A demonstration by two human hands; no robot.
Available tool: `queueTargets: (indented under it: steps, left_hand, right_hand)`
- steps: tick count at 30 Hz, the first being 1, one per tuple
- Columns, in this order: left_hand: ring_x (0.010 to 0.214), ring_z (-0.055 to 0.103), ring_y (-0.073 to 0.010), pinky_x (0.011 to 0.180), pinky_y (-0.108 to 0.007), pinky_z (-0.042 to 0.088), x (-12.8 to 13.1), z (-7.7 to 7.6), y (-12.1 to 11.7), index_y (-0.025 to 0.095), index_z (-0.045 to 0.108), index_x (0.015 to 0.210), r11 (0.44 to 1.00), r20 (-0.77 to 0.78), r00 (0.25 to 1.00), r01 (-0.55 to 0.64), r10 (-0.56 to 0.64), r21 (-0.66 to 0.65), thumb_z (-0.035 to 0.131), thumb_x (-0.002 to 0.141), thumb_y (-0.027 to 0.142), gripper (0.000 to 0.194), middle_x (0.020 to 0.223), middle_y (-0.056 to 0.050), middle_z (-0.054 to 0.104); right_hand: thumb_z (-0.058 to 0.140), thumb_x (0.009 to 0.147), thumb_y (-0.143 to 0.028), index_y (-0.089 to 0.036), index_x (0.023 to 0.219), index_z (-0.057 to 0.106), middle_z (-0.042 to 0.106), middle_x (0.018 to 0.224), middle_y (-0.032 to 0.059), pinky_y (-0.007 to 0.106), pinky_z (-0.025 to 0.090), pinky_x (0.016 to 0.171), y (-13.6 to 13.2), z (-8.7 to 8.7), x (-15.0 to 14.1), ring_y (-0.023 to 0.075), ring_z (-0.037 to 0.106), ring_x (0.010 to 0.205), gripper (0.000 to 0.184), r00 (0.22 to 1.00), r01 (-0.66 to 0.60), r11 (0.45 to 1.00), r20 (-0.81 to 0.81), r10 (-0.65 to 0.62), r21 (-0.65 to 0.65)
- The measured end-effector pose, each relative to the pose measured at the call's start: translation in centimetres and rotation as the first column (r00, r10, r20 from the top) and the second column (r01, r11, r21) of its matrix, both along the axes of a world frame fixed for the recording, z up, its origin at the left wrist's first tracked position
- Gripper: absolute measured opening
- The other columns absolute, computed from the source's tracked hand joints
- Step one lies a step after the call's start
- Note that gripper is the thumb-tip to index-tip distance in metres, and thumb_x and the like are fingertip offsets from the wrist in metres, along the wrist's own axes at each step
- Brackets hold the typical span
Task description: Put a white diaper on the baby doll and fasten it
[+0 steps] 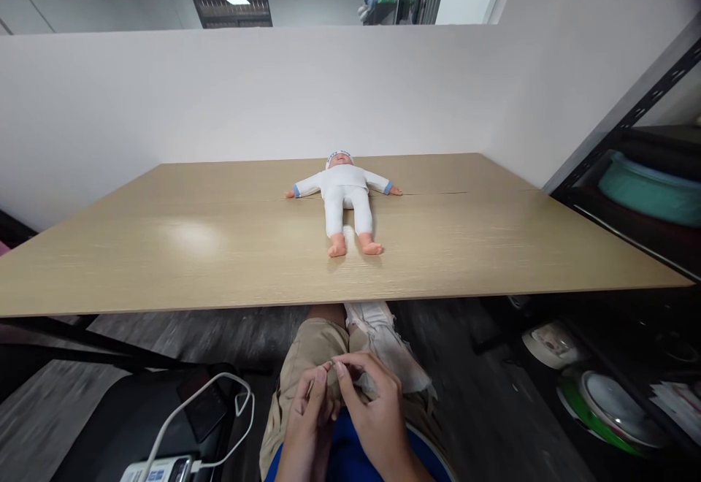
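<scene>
My left hand [313, 403] and my right hand [377, 400] meet above my lap, thumb and fingertips pinched together on each. Between the fingertips is something tiny that I cannot make out. A crumpled white cloth or sheet-like item [386, 343] lies over my right leg, just beyond the right hand. On the table [230, 263] a baby doll [343, 186] in a white top, white trousers and cap lies on its back. Its arms are spread wide and its bare feet point toward me. Neither hand touches the doll.
A black chair [147, 409] at lower left bears a white power bank [158, 469] with a looped white cable [180, 405]. At right, a dark shelf rack holds a teal basin [651, 190] above and plates or lids [613, 402] below. A white partition [274, 95] stands behind the table.
</scene>
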State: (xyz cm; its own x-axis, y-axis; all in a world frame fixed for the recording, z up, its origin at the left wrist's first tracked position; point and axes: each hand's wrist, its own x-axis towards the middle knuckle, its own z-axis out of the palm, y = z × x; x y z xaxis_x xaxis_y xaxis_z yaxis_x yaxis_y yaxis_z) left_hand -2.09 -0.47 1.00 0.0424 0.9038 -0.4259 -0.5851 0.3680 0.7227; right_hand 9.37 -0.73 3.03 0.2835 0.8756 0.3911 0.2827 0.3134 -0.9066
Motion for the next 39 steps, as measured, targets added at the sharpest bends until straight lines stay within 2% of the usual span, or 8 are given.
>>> queueTargets:
  steps: [10,14,18,23,28,31,35,39]
  left_hand:
    - [0.066,0.047,-0.0105,0.066,-0.021,0.040,-0.3,0.8,0.0,0.017,0.075,0.091,0.994,-0.207,0.978,0.045,-0.024,0.099,0.094,0.077,0.064,0.052,0.069,0.003,0.057]
    - [0.078,0.061,-0.0181,0.075,-0.025,0.049,-0.7,1.3,0.8,0.017,0.076,0.088,0.975,-0.412,0.910,0.132,-0.048,0.180,0.090,0.078,0.068,0.054,0.082,-0.004,0.071]
    - [0.088,0.069,-0.0252,0.083,-0.030,0.054,-0.7,1.5,1.5,0.018,0.078,0.086,0.944,-0.554,0.833,0.190,-0.009,0.269,0.086,0.081,0.070,0.053,0.087,-0.008,0.076]
    - [0.085,0.066,-0.0248,0.083,-0.030,0.051,-0.7,1.0,1.5,0.020,0.080,0.081,0.911,-0.600,0.799,0.228,0.027,0.345,0.084,0.087,0.062,0.043,0.083,-0.007,0.074]
    - [0.090,0.068,-0.0301,0.106,-0.039,0.047,-0.8,1.1,1.3,0.022,0.084,0.081,0.924,-0.584,0.811,0.196,0.037,0.330,0.090,0.081,0.061,0.039,0.086,-0.010,0.077]
    - [0.090,0.068,-0.0304,0.112,-0.040,0.044,-0.9,1.5,1.1,0.024,0.085,0.081,0.929,-0.571,0.820,0.187,0.031,0.320,0.091,0.079,0.062,0.039,0.088,-0.009,0.078]
    - [0.083,0.066,-0.0292,0.102,-0.038,0.048,-0.9,1.7,0.7,0.025,0.086,0.084,0.908,-0.617,0.787,0.237,0.029,0.344,0.084,0.084,0.066,0.041,0.084,-0.008,0.076]
    - [0.098,0.068,-0.0334,0.099,-0.038,0.048,-1.1,2.0,0.3,0.025,0.089,0.096,0.889,-0.638,0.769,0.274,0.026,0.367,0.080,0.091,0.059,0.035,0.098,-0.012,0.079]
  right_hand:
    - [0.068,0.102,-0.021,-0.025,0.099,0.083,0.079,0.091,0.0015,0.023,0.058,0.080,-0.1,0.1,0.1,0.0152,0.075,0.084,0.016,0.999,-0.041,0.999,-0.025,0.041,-0.017]
    - [0.069,0.101,-0.023,-0.023,0.099,0.084,0.080,0.091,0.0031,0.023,0.060,0.080,0.2,-0.5,0.8,0.0159,0.076,0.084,0.016,0.997,-0.045,0.998,-0.071,0.041,-0.048]
    - [0.070,0.100,-0.024,-0.023,0.104,0.087,0.082,0.095,0.0043,0.024,0.062,0.081,0.6,-0.9,1.8,0.0169,0.078,0.087,0.017,0.991,-0.096,0.993,-0.104,0.089,-0.068]
    - [0.071,0.096,-0.023,-0.023,0.099,0.087,0.080,0.086,0.0029,0.023,0.061,0.075,1.1,-1.0,2.5,0.0160,0.075,0.077,0.016,0.991,-0.113,0.991,-0.084,0.106,-0.078]
    - [0.070,0.097,-0.027,-0.022,0.101,0.088,0.083,0.091,0.0057,0.026,0.064,0.079,1.4,-1.2,2.8,0.0190,0.078,0.082,0.018,0.978,-0.156,0.982,-0.157,0.138,-0.109]
    - [0.070,0.098,-0.030,-0.022,0.104,0.088,0.084,0.094,0.0066,0.027,0.065,0.081,1.5,-1.0,3.2,0.0205,0.080,0.087,0.020,0.960,-0.232,0.963,-0.191,0.204,-0.139]
    - [0.071,0.097,-0.030,-0.022,0.094,0.087,0.083,0.092,0.0055,0.024,0.063,0.081,1.5,-1.0,3.5,0.0184,0.079,0.084,0.018,0.947,-0.274,0.948,-0.214,0.238,-0.158]
    - [0.074,0.095,-0.034,-0.020,0.092,0.086,0.082,0.087,0.0062,0.022,0.061,0.074,1.5,-2.0,3.4,0.0171,0.077,0.077,0.019,0.946,-0.242,0.951,-0.263,0.188,-0.190]
